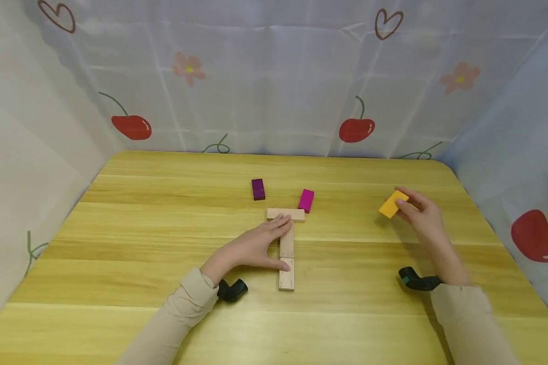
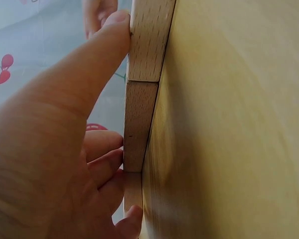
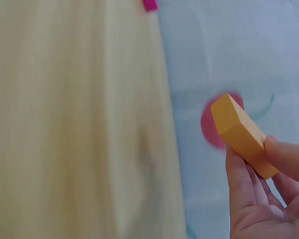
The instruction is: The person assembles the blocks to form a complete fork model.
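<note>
Three plain wooden blocks form a T on the table: a crosswise block (image 1: 285, 215) at the far end, a middle block (image 1: 286, 243) and a near block (image 1: 286, 279) in line below it. My left hand (image 1: 251, 246) rests over them from the left, its thumb on the near block and its fingertips where the crosswise and middle blocks meet. In the left wrist view the thumb (image 2: 109, 45) touches a block's edge. On the right, my right hand (image 1: 422, 215) pinches a yellow block (image 1: 392, 204) between thumb and fingers, raised above the table; the right wrist view shows this block (image 3: 241, 134) tilted.
Behind the T, a purple block (image 1: 258, 189) lies to the left and a magenta block (image 1: 306, 201) close to the crosswise block's right end. A patterned curtain (image 1: 274, 76) stands behind the wooden table (image 1: 164, 177). Black mounts (image 1: 233, 290) sit at both wrists.
</note>
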### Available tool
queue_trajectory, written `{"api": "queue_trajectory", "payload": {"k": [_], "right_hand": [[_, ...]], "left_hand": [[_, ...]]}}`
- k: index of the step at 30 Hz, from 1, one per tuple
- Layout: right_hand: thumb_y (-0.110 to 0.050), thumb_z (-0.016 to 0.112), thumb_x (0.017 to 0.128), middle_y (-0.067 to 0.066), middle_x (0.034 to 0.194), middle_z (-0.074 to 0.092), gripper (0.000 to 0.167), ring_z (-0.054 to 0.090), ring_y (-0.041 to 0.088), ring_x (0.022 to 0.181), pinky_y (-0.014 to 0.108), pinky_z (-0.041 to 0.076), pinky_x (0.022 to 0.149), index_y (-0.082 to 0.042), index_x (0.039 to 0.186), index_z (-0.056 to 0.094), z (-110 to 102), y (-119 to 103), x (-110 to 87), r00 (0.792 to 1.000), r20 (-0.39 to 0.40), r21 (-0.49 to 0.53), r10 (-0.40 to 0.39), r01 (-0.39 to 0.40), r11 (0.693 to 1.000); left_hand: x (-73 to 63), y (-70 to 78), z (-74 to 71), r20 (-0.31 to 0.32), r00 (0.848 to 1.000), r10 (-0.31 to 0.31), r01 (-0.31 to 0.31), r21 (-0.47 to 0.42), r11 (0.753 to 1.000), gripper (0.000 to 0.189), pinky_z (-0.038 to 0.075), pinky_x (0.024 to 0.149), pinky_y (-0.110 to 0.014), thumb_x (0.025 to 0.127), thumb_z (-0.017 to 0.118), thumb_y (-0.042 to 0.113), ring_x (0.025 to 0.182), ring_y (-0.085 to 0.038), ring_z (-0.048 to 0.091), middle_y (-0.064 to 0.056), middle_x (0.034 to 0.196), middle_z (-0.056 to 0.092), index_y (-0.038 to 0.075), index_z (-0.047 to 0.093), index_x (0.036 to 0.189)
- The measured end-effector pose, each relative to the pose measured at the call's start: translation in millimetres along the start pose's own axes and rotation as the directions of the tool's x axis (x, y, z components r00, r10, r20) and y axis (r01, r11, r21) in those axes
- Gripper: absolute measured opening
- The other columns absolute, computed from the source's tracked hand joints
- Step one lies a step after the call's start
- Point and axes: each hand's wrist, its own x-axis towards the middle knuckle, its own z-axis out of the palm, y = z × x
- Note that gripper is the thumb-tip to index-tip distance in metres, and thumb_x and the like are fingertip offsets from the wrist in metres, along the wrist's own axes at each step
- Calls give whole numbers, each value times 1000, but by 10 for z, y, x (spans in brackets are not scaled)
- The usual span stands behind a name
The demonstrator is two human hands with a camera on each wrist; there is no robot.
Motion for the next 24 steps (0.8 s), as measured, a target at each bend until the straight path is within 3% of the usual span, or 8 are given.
{"api": "queue_trajectory", "payload": {"k": [4,9,14,19,24], "right_hand": [[-10,55,94,8,110,48,46,56,11,97,20,49,81,2,137,44,475,-27,278,999,40,-23,27,-26,999],[-10,53,96,13,114,48,44,53,17,101,26,48,85,3,137,44,1026,-7,568,994,80,-127,77,-67,990],[-5,53,96,20,119,49,38,53,27,104,36,47,88,2,133,49,1505,21,779,984,170,-231,45,-4,973],[-6,54,95,16,124,51,34,50,28,106,37,50,85,1,129,55,1813,84,887,958,286,-351,23,82,933],[-7,54,95,13,127,52,31,51,28,108,37,50,83,-1,126,58,1967,154,893,930,365,-426,27,141,894]], "left_hand": [[-4,-4,-9,3,1000,-8,8,-1,1000,101,11,110,-35,78,66,59,140,-16,1,-4,155,7,6,18,149],[8,-1,-8,4,1000,-6,6,8,1000,101,10,110,-35,78,65,60,140,-16,1,-4,155,7,6,18,149],[14,-4,-13,6,1000,-5,5,5,1000,101,11,110,-35,78,64,61,140,-15,1,-4,155,6,6,18,149],[21,-14,-13,4,1000,1,-1,14,1000,101,12,110,-35,78,64,61,140,-15,1,-4,155,7,6,18,149],[21,-22,-9,5,1000,7,-7,19,1000,100,11,110,-35,78,64,61,140,-16,1,-4,155,7,6,19,149]]}}
